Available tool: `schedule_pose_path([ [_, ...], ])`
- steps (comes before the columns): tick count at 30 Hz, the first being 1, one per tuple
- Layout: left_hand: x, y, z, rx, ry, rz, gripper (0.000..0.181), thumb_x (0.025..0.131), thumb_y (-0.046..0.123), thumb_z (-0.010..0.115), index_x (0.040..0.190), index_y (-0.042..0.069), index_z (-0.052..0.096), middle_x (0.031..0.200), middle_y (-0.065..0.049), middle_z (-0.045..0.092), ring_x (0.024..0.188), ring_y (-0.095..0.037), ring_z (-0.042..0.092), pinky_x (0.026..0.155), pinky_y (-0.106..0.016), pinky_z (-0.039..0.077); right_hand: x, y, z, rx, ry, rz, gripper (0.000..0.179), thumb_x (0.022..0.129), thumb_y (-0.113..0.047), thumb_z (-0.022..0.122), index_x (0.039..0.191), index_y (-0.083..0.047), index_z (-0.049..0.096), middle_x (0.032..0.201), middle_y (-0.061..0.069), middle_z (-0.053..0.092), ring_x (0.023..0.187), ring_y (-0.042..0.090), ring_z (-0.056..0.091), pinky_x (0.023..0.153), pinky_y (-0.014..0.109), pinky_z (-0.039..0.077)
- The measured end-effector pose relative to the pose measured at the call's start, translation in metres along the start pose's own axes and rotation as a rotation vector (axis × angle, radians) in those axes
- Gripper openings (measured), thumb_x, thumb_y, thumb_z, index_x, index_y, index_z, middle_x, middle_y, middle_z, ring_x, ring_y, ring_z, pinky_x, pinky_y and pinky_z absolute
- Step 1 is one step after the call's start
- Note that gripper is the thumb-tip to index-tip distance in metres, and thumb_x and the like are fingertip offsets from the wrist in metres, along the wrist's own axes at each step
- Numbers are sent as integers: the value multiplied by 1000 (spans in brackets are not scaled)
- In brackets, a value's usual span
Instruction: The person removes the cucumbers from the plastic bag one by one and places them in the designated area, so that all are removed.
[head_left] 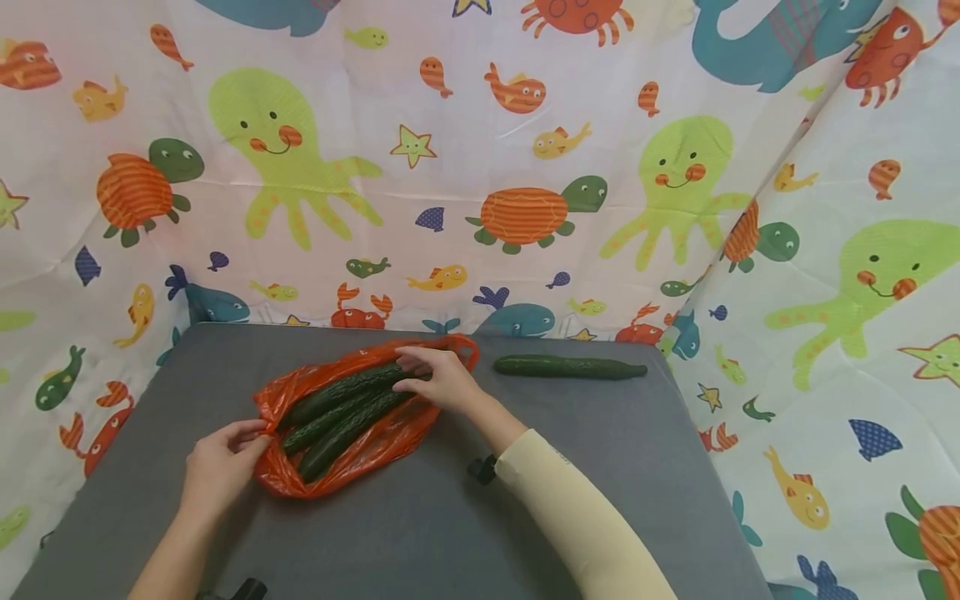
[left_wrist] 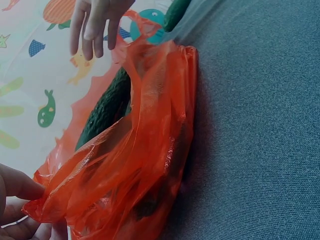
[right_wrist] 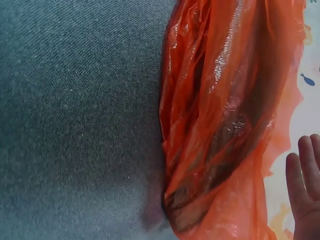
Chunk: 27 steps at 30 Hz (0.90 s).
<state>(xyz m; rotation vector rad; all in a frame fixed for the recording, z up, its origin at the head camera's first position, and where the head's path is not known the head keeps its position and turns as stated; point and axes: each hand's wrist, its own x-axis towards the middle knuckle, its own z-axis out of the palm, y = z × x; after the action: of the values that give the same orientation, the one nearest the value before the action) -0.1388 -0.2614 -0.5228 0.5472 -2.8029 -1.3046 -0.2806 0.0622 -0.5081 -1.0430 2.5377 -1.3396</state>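
Note:
An orange-red plastic bag (head_left: pixel 397 442) lies on the table with its opening facing up. Three dark green cucumbers (head_left: pixel 352 425) show side by side inside it. My left hand (head_left: pixel 221 467) pinches the bag's left edge between thumb and fingers; the left wrist view shows the gathered plastic (left_wrist: pixel 45 202) there. Over the bag's right end is my right hand (head_left: pixel 442 379), its fingers extended near the far ends of the cucumbers and holding nothing. The right wrist view shows these fingers (right_wrist: pixel 307 175) straight, beside the bag. Another cucumber (head_left: pixel 566 367) lies outside the bag, to the right.
The grey table (head_left: pixel 600 467) has a patterned curtain (head_left: pixel 465 142) of sea animals behind it and along both sides. The loose cucumber lies close to the back edge. A small black object (head_left: pixel 482 468) shows by my right wrist, partly behind the sleeve.

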Motion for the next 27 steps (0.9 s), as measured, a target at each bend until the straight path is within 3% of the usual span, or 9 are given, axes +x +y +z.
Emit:
schedule_pose_path([
  [8, 0, 1, 2, 13, -9, 15, 41, 98, 35, 64, 125, 4, 68, 116, -21, 72, 103, -34, 69, 63, -19, 49, 11, 4, 12, -114, -33, 53, 57, 91, -34, 75, 143, -17, 58, 137, -2, 65, 130, 15, 57, 107, 37, 47],
  [14, 0, 2, 5, 16, -7, 25, 40, 98, 34, 65, 124, 4, 68, 114, -20, 73, 102, -34, 70, 65, -20, 48, 19, 10, 19, -142, -77, 93, 58, 91, -33, 75, 143, -16, 58, 142, -2, 61, 133, 16, 55, 107, 40, 46],
  [21, 0, 4, 4, -6, -15, -9, 41, 98, 34, 64, 126, 3, 67, 118, -22, 71, 105, -36, 68, 63, -20, 51, 26, 20, 27, -201, -122, 156, 59, 90, -32, 76, 144, -19, 57, 145, -5, 58, 136, 16, 52, 108, 37, 45],
  [27, 0, 7, 2, -7, -18, -39, 42, 99, 34, 63, 128, 3, 65, 120, -23, 70, 106, -36, 67, 69, -30, 57, 32, 22, 34, -331, -134, 142, 59, 91, -29, 75, 146, -20, 55, 144, -5, 59, 135, 16, 53, 109, 36, 44],
])
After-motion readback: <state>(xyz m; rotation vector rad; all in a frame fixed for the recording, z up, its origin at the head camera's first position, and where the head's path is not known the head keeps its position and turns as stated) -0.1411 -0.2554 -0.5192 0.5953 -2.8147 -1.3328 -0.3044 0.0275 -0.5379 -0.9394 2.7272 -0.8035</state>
